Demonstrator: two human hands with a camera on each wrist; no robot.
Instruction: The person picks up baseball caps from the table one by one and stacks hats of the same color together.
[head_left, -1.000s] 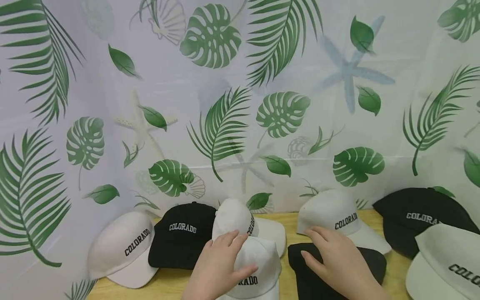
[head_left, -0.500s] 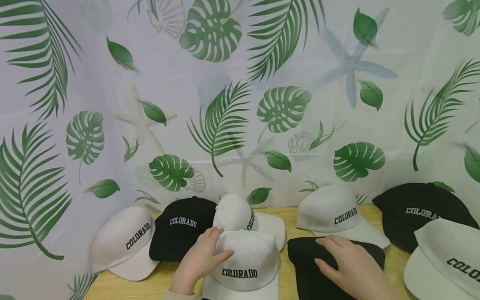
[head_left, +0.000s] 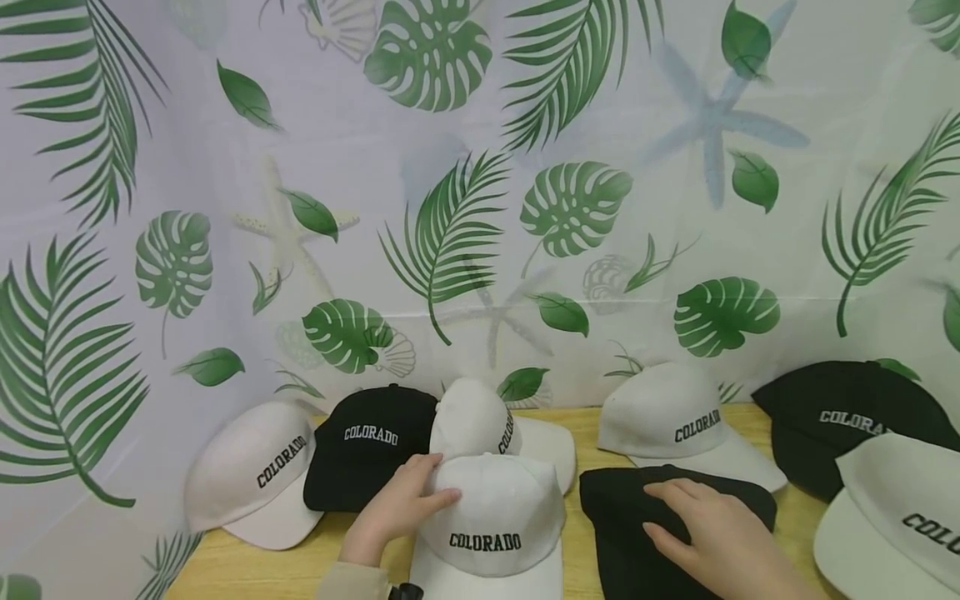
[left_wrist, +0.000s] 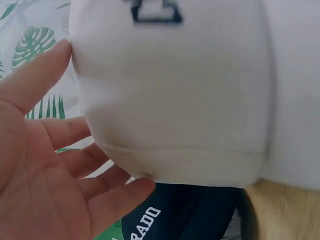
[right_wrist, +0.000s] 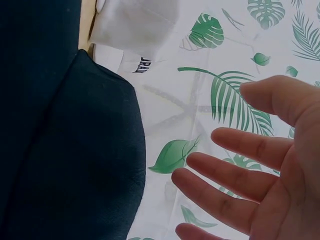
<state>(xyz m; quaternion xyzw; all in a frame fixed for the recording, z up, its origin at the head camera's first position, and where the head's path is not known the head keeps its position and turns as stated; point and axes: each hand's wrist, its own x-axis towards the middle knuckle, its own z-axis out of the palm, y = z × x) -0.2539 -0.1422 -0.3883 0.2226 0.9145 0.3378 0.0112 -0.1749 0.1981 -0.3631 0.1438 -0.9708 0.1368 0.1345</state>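
Observation:
A white baseball cap (head_left: 504, 504) with COLORADO in black letters sits on the wooden table, front and centre. My left hand (head_left: 397, 510) is at the cap's left side. In the left wrist view its spread thumb and fingers (left_wrist: 120, 200) meet the edge of the white crown (left_wrist: 175, 95), not wrapped round it. To the right lies a black cap (head_left: 618, 529), no lettering showing on it. Over this cap hovers my right hand (head_left: 708, 533) in the head view. The right wrist view shows the hand's fingers (right_wrist: 225, 200) spread, with a gap to the black cap (right_wrist: 95, 145).
Behind stand a white cap (head_left: 251, 479), a black cap (head_left: 367, 450) and another white cap (head_left: 468, 425). More caps, white (head_left: 660, 417), black (head_left: 832, 408) and white (head_left: 885, 508), stand at the right. A leaf-printed cloth (head_left: 480, 258) hangs at the table's (head_left: 255, 571) back.
My left hand has moved left, off the front of the central white cap to its side, uncovering the lettering. My right hand has shifted slightly right and down over the black cap.

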